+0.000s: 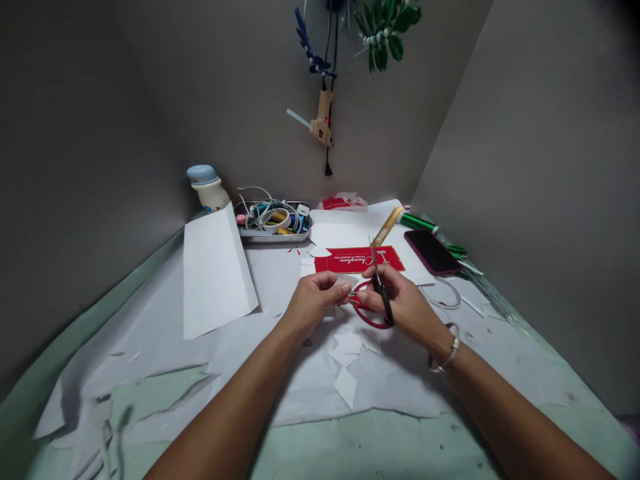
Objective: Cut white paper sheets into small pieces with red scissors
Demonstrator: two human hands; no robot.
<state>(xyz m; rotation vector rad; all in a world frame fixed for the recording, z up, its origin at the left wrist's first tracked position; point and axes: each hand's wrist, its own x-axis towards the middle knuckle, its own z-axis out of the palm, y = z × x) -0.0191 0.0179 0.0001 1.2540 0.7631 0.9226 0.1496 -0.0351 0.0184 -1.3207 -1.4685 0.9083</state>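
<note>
My left hand (317, 297) is closed, with thumb and forefinger pinching a small pale piece of card (344, 281). Scissors (380, 299) with black and red handles hang in my right hand (400, 297), their blades pointing up and away from me. The right thumb and fingertips come close to the left ones at a small red-and-white bit; whether they touch it I cannot tell. Just beyond both hands lies a red printed card (357, 260). Below them, white cut-off scraps (346, 387) rest on the paper covering.
A folded white card (215, 273) stands at left, near a blue-lidded bottle (210, 190). Behind are a metal tray (275, 237) of tapes and cords and a hanging glue gun (323, 123). A phone (433, 252) and green roll (419, 222) lie right. The paper covering (155, 393) is torn.
</note>
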